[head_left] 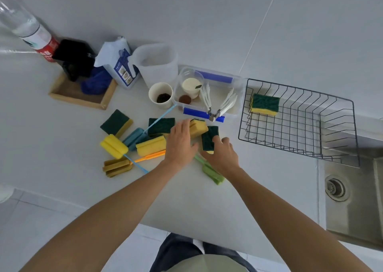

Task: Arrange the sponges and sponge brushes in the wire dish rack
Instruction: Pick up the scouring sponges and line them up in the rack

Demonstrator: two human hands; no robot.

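Right hand (221, 155) is pinching a green-topped sponge (209, 140) at its eleven o'clock; left hand (180, 140), fingers spread, is resting on the yellow sponge brush (198, 127).

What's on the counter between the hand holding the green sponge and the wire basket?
Nothing. In the head view, bare counter separates the right hand, gripping a sponge, from the wire dish rack.

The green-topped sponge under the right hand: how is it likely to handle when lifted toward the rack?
The sponge looks like soft yellow foam under a green scouring layer, so it is probably light and will squash a little between the right hand's fingers. The rough pad should resist slipping. Being a flat block, it is unlikely to roll in the wire rack.
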